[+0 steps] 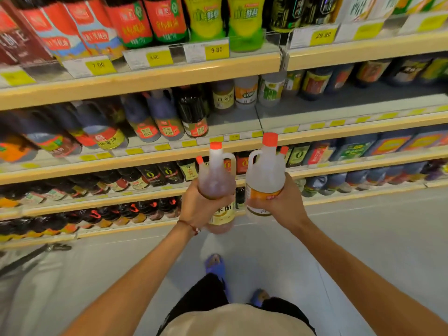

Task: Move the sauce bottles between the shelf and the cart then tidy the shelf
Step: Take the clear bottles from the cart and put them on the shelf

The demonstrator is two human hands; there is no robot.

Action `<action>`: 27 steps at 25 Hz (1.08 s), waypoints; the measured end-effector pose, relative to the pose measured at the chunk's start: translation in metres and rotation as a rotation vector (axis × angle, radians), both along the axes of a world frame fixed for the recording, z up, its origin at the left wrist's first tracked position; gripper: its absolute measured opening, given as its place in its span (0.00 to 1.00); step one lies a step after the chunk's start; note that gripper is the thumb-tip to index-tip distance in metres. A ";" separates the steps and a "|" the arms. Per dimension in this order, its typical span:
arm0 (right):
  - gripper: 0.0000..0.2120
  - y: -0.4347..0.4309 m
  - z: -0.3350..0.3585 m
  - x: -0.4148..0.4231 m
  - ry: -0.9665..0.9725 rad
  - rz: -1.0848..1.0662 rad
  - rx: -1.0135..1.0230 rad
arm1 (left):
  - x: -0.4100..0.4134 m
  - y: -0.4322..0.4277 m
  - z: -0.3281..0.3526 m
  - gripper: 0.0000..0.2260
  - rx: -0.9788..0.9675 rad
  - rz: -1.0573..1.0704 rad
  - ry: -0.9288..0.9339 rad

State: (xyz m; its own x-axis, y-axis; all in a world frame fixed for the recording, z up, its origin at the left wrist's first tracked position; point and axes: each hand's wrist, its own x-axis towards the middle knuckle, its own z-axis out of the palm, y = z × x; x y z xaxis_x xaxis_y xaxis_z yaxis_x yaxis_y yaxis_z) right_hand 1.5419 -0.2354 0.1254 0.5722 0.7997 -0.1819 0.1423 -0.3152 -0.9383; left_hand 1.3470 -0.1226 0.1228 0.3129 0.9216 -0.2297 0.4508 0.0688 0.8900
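My left hand (pixel 195 206) grips a jug-shaped bottle of brownish vinegar (pixel 217 180) with an orange cap and a pale yellow label. My right hand (pixel 286 202) holds a clear vinegar bottle (pixel 265 175) with an orange cap and an orange and white label. Both bottles are upright, side by side at chest height in front of the shelf (pixel 145 81). Similar bottles (pixel 246 92) stand on the second shelf board, with an open gap of bare board (pixel 232 120) in front of them.
Dark soy sauce bottles (pixel 191 110) fill the left of that board and the lower boards. Yellow price tags (pixel 215 50) line the shelf edges. A cart handle (pixel 36 254) shows at the lower left. Grey floor (pixel 363 238) lies below, with my blue sandals.
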 end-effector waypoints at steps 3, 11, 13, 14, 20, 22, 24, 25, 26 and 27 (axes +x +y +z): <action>0.49 0.014 0.001 0.021 0.004 0.011 0.010 | 0.022 0.007 -0.002 0.34 0.039 0.017 0.039; 0.51 0.061 -0.006 0.061 -0.012 0.010 -0.008 | 0.072 0.052 -0.006 0.37 0.142 0.016 0.138; 0.50 0.070 -0.005 0.066 -0.007 0.013 0.006 | 0.077 0.064 -0.008 0.36 0.121 0.003 0.090; 0.48 0.074 -0.005 0.069 -0.012 0.022 0.006 | 0.080 0.068 -0.008 0.35 0.105 0.003 0.065; 0.41 0.095 -0.004 0.094 -0.031 0.101 0.013 | 0.101 0.073 -0.003 0.32 0.114 0.064 -0.058; 0.41 0.101 -0.001 0.102 -0.035 0.121 0.030 | 0.110 0.073 0.003 0.33 0.199 0.089 -0.028; 0.41 0.107 0.003 0.114 -0.072 0.146 0.067 | 0.119 0.074 0.007 0.35 0.242 0.129 -0.034; 0.41 0.110 0.005 0.120 -0.087 0.155 0.087 | 0.123 0.075 0.008 0.35 0.262 0.142 -0.034; 0.42 0.112 0.005 0.125 -0.095 0.159 0.110 | 0.126 0.077 0.011 0.34 0.297 0.141 -0.034; 0.42 0.115 0.006 0.128 -0.108 0.160 0.137 | 0.128 0.080 0.013 0.34 0.342 0.134 -0.033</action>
